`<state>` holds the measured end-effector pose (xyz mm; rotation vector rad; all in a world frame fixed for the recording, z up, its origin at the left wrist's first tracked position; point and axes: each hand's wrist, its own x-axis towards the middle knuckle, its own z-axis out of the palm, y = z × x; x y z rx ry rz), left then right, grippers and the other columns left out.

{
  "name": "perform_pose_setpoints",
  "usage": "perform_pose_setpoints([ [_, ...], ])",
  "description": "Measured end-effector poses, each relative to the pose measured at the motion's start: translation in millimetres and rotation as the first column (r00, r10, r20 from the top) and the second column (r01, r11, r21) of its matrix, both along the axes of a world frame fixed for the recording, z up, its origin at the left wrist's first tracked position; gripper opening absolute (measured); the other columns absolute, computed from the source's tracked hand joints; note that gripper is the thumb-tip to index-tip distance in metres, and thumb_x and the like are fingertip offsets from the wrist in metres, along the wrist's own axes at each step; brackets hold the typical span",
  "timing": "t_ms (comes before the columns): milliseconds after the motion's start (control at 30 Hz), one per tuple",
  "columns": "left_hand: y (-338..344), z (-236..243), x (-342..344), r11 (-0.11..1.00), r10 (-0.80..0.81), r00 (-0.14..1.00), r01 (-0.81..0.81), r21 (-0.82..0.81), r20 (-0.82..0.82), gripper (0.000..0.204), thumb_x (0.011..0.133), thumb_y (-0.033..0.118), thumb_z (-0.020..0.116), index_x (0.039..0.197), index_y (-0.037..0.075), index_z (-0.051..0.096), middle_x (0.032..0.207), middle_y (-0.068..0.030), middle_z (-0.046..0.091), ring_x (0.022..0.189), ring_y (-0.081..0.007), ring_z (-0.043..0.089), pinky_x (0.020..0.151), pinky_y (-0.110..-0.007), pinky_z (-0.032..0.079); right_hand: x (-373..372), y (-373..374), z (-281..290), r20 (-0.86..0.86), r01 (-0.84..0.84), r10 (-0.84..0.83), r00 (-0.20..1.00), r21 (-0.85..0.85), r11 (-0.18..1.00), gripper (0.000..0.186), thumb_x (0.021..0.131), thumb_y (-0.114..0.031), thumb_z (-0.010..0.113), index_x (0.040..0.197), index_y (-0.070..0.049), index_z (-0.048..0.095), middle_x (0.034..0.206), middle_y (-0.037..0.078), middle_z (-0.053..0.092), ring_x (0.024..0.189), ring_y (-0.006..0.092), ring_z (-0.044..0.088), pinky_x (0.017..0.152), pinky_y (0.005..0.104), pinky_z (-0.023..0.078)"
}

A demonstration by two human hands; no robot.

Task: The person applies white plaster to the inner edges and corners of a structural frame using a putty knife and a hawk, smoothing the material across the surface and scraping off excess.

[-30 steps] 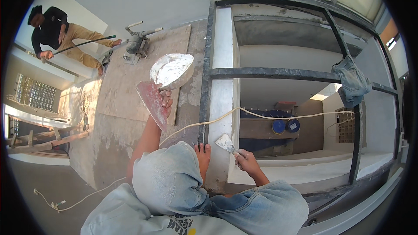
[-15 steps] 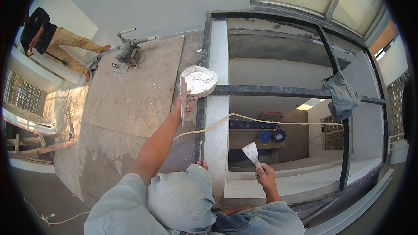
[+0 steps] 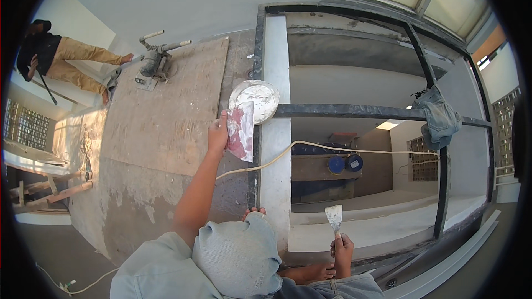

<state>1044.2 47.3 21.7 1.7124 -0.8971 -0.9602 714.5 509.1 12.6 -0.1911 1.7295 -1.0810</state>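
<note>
My left hand (image 3: pixel 218 132) grips a wide reddish plastering blade (image 3: pixel 238 135) smeared with white, held at the near side of a round container of white compound (image 3: pixel 260 97). The container rests where the white ledge (image 3: pixel 275 177) meets a black metal crossbar (image 3: pixel 354 112). At the lower right my right hand (image 3: pixel 341 246) holds a small putty knife (image 3: pixel 334 218) upright by its handle, its blade whitened, over the edge of the framed opening. A cream cable (image 3: pixel 310 147) runs across the ledge and opening below the container.
A co-worker (image 3: pixel 66 58) with a dark rod is at the upper left beside a machine (image 3: pixel 154 66) on plywood (image 3: pixel 166 122). Denim cloth (image 3: pixel 435 116) hangs on the frame. Blue buckets (image 3: pixel 336 164) lie below the opening. Wooden pieces (image 3: pixel 52 191) are at left.
My left hand and blade have shifted right with the container, the blade turning to show its red face. My right hand has moved rightward and down with the knife. The co-worker's rod has lowered.
</note>
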Motion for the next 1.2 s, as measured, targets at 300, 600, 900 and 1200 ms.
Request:
perform_pose_setpoints([
  [300, -74, 26, 12, 0.940, -0.237, 0.559, 0.338, 0.042, 0.794, 0.049, 0.089, 0.039, 0.072, 0.116, -0.002, 0.068, 0.103, -0.0249, 0.071, 0.100, -0.0401, 0.069, 0.090, -0.046, 0.052, -7, -40, 44, -0.189, -0.288, 0.287, 0.939, 0.022, 0.957, 0.019, 0.097, -0.011, 0.065, 0.110, 0.002, 0.062, 0.079, 0.005, 0.064, 0.062, 0.0078, 0.056, 0.055, 0.0275, 0.047],
  [600, -33, 32, 45, 0.925, -0.229, 0.744, 0.368, -0.099, 0.627, 0.042, 0.101, 0.038, 0.063, 0.118, 0.000, 0.065, 0.109, -0.0109, 0.068, 0.097, -0.0222, 0.065, 0.085, -0.037, 0.050, -79, -46, 176, -0.316, -0.635, 0.717, 0.621, 0.333, 0.697, 0.028, 0.088, -0.005, 0.063, 0.114, 0.003, 0.061, 0.088, 0.030, 0.068, 0.090, 0.0510, 0.066, 0.078, 0.0454, 0.053],
  [900, 86, -40, -5, 0.899, -0.417, 0.893, 0.379, 0.218, 0.168, 0.061, 0.095, 0.038, 0.069, 0.137, -0.003, 0.054, 0.133, -0.0157, 0.059, 0.119, -0.0254, 0.058, 0.098, -0.040, 0.046, -42, -52, 83, -0.261, -0.703, 0.762, 0.592, 0.294, 0.647, 0.024, 0.084, -0.005, 0.060, 0.104, 0.005, 0.066, 0.086, 0.032, 0.067, 0.088, 0.0524, 0.065, 0.082, 0.0529, 0.052],
  [1200, 38, -58, -58, 0.855, -0.513, 0.769, 0.498, 0.147, 0.380, 0.068, 0.081, 0.013, 0.078, 0.138, -0.012, 0.049, 0.133, -0.0187, 0.062, 0.116, -0.0279, 0.062, 0.105, -0.034, 0.043, 2, -58, -46, -0.166, -0.563, 0.621, 0.766, 0.294, 0.773, 0.034, 0.080, -0.008, 0.061, 0.112, 0.000, 0.071, 0.099, 0.031, 0.070, 0.099, 0.0481, 0.067, 0.090, 0.0520, 0.054],
])
